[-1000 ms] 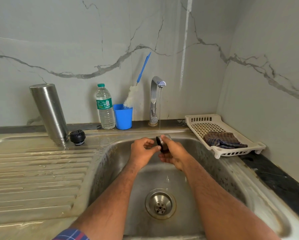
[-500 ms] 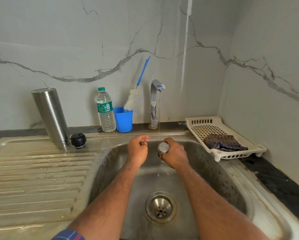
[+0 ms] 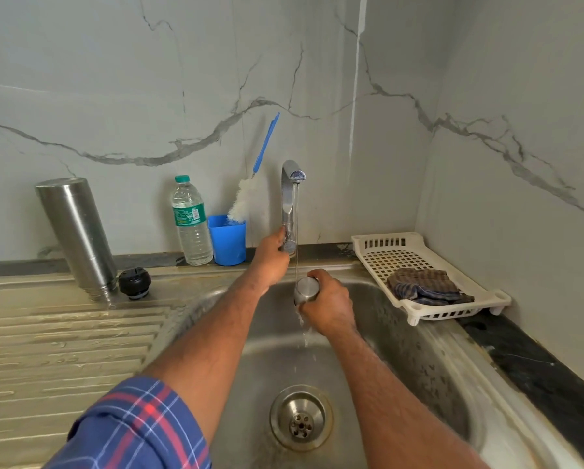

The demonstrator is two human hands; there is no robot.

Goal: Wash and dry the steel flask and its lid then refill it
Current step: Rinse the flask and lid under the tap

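Head cam — fwd/down, close over sink (image 3: 419, 350)

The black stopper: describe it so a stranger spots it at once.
Start at the sink's ribbed draining board on the left. At its back stands an upturned steel flask; the black stopper sits just right of it. It is the only small, dark, round thing there.

Fig.: centre frame, my right hand (image 3: 329, 304) holds lid (image 3: 306, 290) over sink (image 3: 402, 350), under tap (image 3: 289, 198); my left hand (image 3: 273, 255) on tap base. Flask (image 3: 77, 231) & stopper (image 3: 134, 283) at left on drainboard (image 3: 57, 340); rack (image 3: 415, 255) w/ cloth (image 3: 422, 287) at right.
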